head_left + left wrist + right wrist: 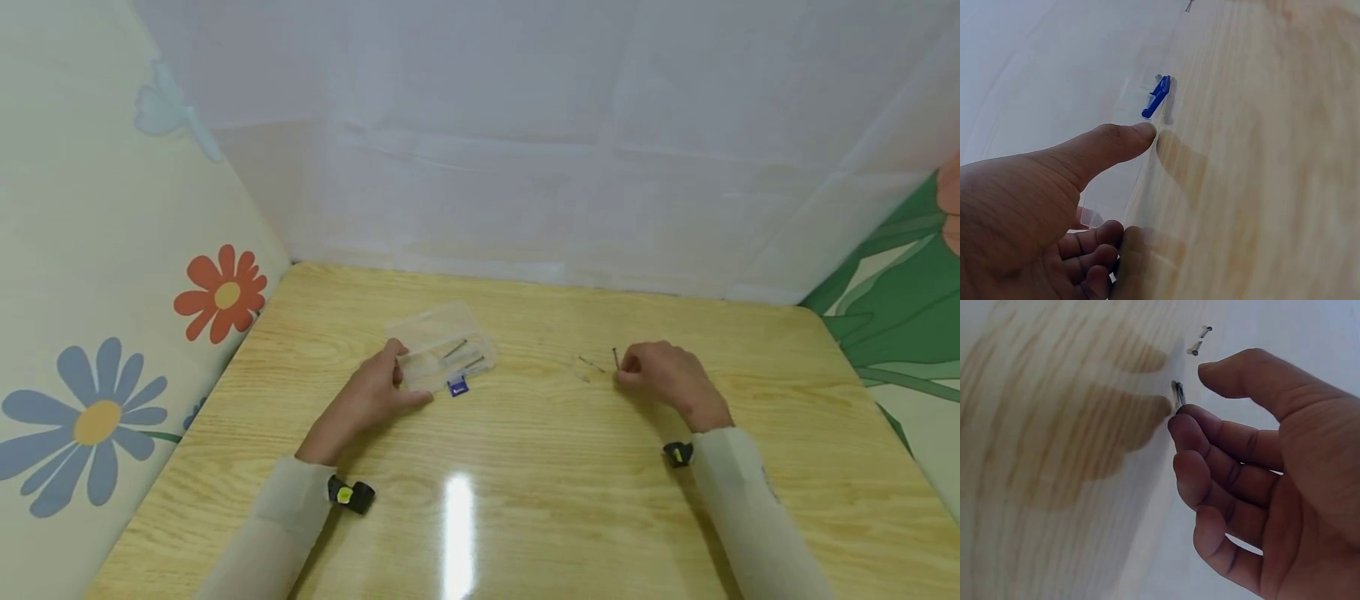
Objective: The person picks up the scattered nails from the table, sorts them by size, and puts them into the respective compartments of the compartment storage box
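An unlidded clear plastic box [420,367] lies on the wooden table with its lid [431,325] folded back. My left hand [375,383] grips its left end; the thumb lies along the front edge and the other fingers curl at the end. A blue clasp [457,386] sticks out at the front. Inside are thin dark screws [455,348]. At right, my right hand [667,375] is low over the table with its index fingertip at a screw [1178,392]; its thumb stands apart from the index finger. Another screw [592,364] lies just left of that hand.
The wood-grain table [555,475] reflects a bright light streak near the front. A pale cloth [480,167] hangs along the back edge. Flower-patterned panels [97,250] stand at the left and right sides. Each wrist wears a small black camera [352,495].
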A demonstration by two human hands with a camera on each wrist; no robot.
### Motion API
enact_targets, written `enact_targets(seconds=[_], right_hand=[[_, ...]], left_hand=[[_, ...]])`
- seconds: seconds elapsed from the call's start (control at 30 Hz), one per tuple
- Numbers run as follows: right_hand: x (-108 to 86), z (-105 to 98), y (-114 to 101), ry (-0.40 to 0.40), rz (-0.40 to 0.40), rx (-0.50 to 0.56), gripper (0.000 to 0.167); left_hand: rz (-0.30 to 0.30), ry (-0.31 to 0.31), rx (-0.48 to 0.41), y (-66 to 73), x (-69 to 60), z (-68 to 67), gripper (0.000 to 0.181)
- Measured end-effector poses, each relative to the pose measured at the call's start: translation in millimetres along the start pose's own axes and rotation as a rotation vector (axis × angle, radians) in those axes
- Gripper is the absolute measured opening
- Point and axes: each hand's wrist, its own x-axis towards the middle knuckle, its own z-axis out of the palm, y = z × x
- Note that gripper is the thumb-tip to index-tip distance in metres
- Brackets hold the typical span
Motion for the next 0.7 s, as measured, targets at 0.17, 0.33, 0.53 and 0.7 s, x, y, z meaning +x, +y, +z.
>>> enact_targets(seconds=[0.17,0.33,0.53,0.7], right_hand=[[2.9,3.3,1.0,0.009,0.003,-0.013,0.014],[6.2,4.2,1.0,0.021,0.017,-0.043,0.010],[7.7,4.5,0.3,0.023,0.035,-0.043,0.009],[7.3,4.4,-0.3,0.019,0.049,-0.029,0.008]], left_hand=[[0.001,0.000,0.001,-0.6,0.2,0.6,0.076],[0.005,0.002,0.002,-0.7,0.8,0.6,0.076],[-0.002,-0.001,-0.003,-2.4,2.0,1.4,0.078],[-0.003,-0.003,0.001,-3.7,3.1,2.2,0.078]])
